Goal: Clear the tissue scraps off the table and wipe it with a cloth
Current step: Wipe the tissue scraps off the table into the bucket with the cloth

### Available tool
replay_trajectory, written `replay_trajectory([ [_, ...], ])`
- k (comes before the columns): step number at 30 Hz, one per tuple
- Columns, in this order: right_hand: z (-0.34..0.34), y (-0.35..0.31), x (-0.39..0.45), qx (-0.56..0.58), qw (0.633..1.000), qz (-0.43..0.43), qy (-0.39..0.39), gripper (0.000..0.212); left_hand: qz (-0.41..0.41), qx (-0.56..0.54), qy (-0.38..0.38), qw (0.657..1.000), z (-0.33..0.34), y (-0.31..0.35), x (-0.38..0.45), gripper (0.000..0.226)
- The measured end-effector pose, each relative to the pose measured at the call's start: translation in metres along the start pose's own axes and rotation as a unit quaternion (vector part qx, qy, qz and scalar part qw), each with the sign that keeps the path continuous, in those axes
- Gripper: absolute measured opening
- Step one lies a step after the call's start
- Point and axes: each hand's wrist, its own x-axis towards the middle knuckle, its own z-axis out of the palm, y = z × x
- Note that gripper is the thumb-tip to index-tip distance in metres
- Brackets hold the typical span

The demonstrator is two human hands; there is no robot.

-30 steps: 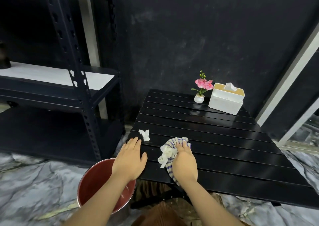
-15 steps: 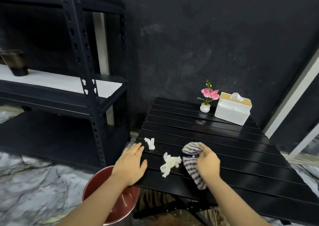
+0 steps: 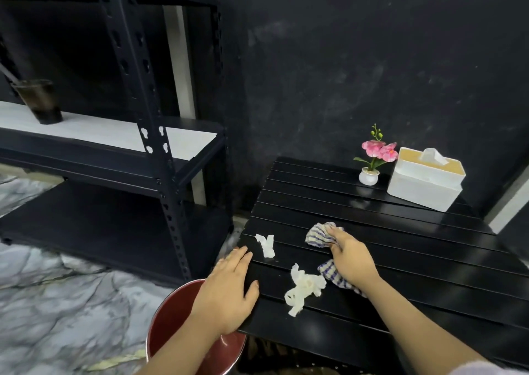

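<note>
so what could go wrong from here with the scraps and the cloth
The small tissue scrap lies near the table's left edge, away from the red bin below the corner, so a sideways sweep might drop it on the floor. The larger scrap touches the striped cloth gripped by the right hand and may get dragged along or shredded. A far stroke could knock the flower pot.
</note>
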Motion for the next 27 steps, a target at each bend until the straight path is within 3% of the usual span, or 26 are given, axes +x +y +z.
replay_trajectory([
  [5, 0.021, -0.023, 0.026, -0.006, 0.994, -0.094, -0.052, 0.041, 0.004, 0.000, 0.003, 1.000, 0.002, -0.002, 0.001, 0.063],
  [12, 0.035, -0.047, 0.030, 0.033, 0.978, -0.161, -0.127, 0.037, 0.013, 0.006, 0.007, 1.000, 0.000, 0.000, 0.000, 0.064],
  [21, 0.032, -0.048, 0.009, 0.113, 0.956, -0.158, -0.221, 0.042, 0.012, 0.011, -0.001, 1.000, 0.000, 0.000, 0.000, 0.063],
  [27, 0.019, -0.052, 0.002, 0.170, 0.954, -0.140, -0.203, 0.047, 0.012, 0.000, -0.005, 1.000, -0.001, 0.001, -0.001, 0.063],
])
